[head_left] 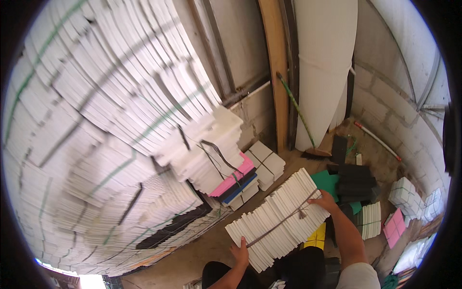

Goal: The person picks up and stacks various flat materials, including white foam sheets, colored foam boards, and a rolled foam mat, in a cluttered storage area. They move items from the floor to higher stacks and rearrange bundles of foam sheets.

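A long bundle of white sheets, stacked on edge and tied lengthwise with a dark knotted strip, is held between my hands above my knees. My left hand is closed on its near left end, the thumb on top and the other fingers partly hidden. At the far right end my right hand grips the bundle beside the strip. The bundle tilts up toward the right. Under its right end shows a yellow bundle, and a green piece lies just beyond.
A tall wall of stacked white bundles fills the left. Tied white blocks sit at its foot. On the right are black bundles, a pink bundle and white bundles. A broom leans near a large white roll.
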Tool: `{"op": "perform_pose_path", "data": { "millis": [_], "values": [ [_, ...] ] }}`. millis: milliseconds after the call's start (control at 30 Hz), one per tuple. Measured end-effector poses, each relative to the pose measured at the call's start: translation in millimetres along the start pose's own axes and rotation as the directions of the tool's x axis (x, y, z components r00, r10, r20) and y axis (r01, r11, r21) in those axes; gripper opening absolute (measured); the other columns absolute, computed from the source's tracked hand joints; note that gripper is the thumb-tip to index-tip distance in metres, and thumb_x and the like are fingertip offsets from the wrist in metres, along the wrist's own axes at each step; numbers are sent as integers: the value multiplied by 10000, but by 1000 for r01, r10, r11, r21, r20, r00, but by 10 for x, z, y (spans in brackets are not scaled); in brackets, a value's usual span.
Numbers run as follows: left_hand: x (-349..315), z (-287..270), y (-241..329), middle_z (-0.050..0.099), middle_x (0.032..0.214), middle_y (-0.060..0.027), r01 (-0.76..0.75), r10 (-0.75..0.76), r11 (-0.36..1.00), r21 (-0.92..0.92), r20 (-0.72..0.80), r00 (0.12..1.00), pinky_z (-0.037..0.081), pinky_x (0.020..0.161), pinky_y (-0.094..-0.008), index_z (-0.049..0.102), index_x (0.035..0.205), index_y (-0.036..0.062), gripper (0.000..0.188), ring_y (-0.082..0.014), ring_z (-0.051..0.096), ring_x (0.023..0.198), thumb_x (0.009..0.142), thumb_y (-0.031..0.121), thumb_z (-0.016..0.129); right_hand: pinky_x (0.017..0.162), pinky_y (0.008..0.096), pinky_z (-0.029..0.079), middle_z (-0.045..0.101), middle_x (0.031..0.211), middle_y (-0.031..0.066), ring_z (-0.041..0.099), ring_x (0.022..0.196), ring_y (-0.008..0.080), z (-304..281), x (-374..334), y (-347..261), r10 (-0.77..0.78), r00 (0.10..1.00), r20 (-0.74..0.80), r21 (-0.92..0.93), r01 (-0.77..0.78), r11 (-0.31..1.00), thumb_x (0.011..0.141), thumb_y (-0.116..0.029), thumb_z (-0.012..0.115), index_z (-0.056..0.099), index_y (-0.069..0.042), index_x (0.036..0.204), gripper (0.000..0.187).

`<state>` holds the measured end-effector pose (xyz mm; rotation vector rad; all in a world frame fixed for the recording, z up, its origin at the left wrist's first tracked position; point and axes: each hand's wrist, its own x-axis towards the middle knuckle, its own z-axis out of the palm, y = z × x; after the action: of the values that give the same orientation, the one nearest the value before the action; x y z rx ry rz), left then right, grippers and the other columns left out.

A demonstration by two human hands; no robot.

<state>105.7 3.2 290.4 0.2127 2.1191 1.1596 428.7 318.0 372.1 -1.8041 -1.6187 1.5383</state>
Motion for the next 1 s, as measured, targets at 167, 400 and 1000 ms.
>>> {"op": "perform_pose_path", "data": {
  "millis": [167, 400, 1000],
  "values": [
    [-937, -604, 1725, 404, 1489, -337, -116, 112, 992, 44, 89, 990, 319, 1158, -547, 459, 1449, -85, 781, -472, 397, 1365, 951, 455, 723, 973, 407, 524, 746, 1174, 184, 716, 1087, 288, -839, -969, -1000, -53, 981, -188, -81, 38, 996, 683, -400, 928, 670, 10, 1288, 775],
    [-1621, -1190, 3342, 472, 1361, -294, -352, 365, 931, -98, 219, 905, 321, 1135, -554, 489, 1440, -45, 719, -440, 426, 1303, 937, 400, 747, 969, 408, 523, 723, 1212, 203, 704, 1100, 312, -1777, -2170, -2448, -92, 941, -327, -62, 76, 995, 727, -366, 891, 645, 34, 1324, 760],
    [-1114, -45, 5578, 500, 1356, -270, -325, 350, 936, -132, 281, 894, 329, 1132, -470, 568, 1443, 16, 659, -383, 418, 1291, 957, 433, 724, 1031, 398, 492, 723, 1273, 164, 678, 1207, 304, -3096, -1398, -3579, -117, 890, -441, -56, 102, 993, 749, -491, 873, 654, -74, 1361, 772]
  ]
}}
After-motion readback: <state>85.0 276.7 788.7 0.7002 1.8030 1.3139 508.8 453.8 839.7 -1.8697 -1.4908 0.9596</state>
